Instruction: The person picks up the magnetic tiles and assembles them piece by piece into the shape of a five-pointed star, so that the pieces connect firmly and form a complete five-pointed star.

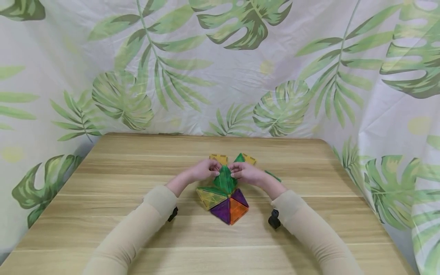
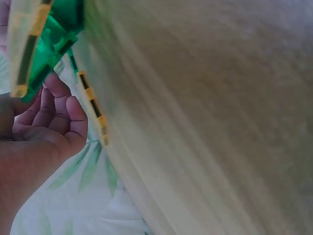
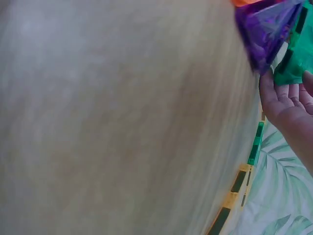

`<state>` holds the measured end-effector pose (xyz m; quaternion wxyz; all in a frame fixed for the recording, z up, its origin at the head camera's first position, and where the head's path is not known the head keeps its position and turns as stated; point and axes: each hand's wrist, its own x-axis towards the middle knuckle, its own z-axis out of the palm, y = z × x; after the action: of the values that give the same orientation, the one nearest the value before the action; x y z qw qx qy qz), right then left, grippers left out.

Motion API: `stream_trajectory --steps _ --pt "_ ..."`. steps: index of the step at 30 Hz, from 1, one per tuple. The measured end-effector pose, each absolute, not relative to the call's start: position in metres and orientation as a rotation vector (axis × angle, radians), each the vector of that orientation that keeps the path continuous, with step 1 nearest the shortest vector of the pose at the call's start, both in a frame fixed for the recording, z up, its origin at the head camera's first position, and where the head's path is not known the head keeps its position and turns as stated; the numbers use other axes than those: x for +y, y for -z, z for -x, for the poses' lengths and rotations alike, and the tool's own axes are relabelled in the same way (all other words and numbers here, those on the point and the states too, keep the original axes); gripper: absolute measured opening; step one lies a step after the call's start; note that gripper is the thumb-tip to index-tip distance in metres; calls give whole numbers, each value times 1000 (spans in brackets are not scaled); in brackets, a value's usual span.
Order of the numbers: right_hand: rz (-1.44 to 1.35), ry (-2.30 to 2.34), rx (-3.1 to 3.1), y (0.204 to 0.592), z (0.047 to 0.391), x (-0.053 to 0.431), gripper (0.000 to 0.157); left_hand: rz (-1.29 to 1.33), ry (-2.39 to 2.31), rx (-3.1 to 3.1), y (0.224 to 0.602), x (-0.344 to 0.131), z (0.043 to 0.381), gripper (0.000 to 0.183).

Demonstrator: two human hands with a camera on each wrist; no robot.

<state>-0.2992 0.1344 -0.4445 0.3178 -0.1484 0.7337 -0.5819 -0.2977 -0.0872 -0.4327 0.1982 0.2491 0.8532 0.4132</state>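
A green translucent triangular magnetic tile point(image 1: 225, 180) stands tilted up between the two hands. The left hand point(image 1: 207, 170) pinches its left edge between thumb and fingers, while the right hand point(image 1: 247, 172) pinches the right edge. In the right wrist view the green tile point(image 3: 293, 63) lies between the right thumb and fingers. Joined just below it is a fan of tiles: yellow point(image 1: 212, 199), purple point(image 1: 221, 211), orange point(image 1: 238, 211) and a second purple one point(image 1: 240, 196). Fingertips behind the green tile are partly hidden.
Behind the hands lie a yellow tile point(image 1: 218, 158), a green tile point(image 1: 239, 157) and another yellow tile point(image 1: 249, 159). A thin green tile point(image 1: 272, 175) is right of the right hand. All rest on a wooden table point(image 1: 137, 160) before a leaf-print cloth point(image 1: 237, 76).
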Motion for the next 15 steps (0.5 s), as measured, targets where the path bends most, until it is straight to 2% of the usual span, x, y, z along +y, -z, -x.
stream_trajectory --steps 8,15 --pt "425 1458 2044 448 298 137 38 -676 -1130 2346 442 -84 299 14" --pt "641 1293 2316 434 292 161 41 -692 -1088 2394 435 -91 294 27"
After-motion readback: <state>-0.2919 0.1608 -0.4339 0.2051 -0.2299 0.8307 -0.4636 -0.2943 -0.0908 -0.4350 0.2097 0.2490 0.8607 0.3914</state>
